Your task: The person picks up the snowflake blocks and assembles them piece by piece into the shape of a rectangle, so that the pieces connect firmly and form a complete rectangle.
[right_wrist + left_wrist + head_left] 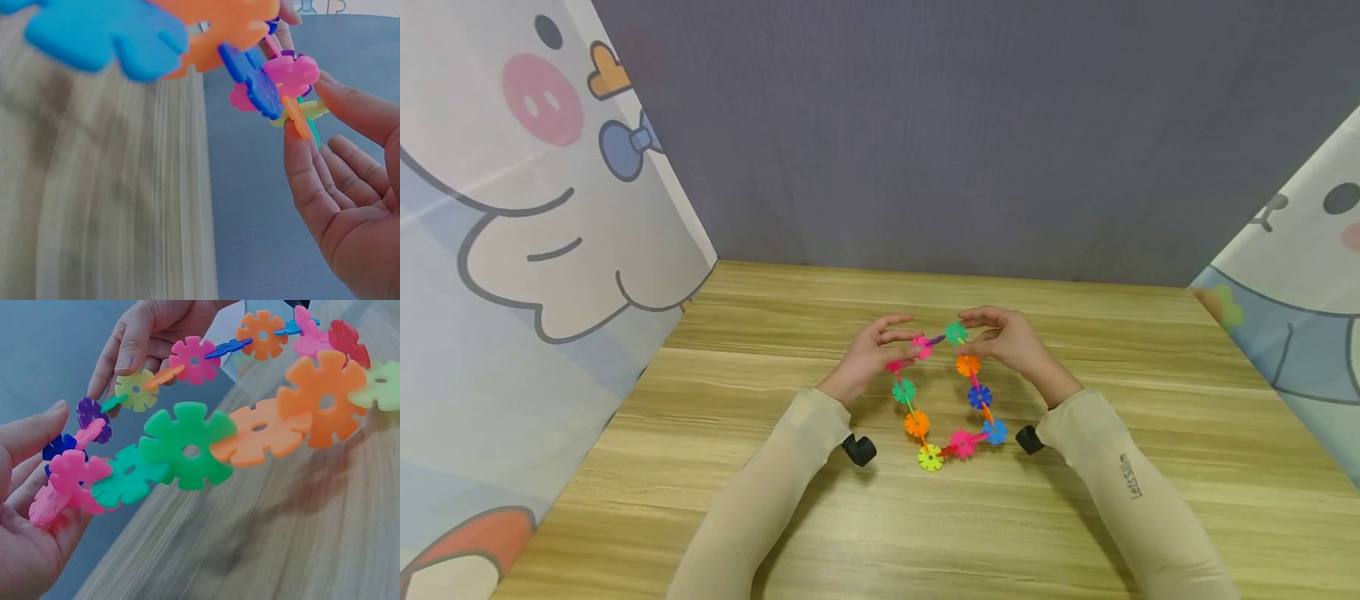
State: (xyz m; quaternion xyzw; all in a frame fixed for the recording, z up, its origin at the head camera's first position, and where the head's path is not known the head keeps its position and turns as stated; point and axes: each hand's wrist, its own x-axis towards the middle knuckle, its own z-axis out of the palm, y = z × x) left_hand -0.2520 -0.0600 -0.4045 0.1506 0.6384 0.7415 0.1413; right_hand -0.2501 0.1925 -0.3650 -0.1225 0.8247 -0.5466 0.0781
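A ring of interlocking flower-shaped plastic discs (917,423), in pink, green, orange, yellow, blue and purple, is held up off the table by both hands. My left hand (861,364) grips its far left part; the left wrist view has the thumb above and fingers under the pink discs (80,478) and a dark blue one. On the far right, my right hand (1021,343) pinches the ring between thumb and fingers, around a yellow disc (317,111) in the right wrist view. Fingers hide parts of these discs. The near side, with a lime disc (930,457), hangs free between the forearms.
A wood-grain table (925,533) lies below, with a grey panel (925,133) upright behind it. Cartoon-printed sheets (572,250) stand at left and right. Black wrist cameras (861,451) sit under both cuffs, beside the ring.
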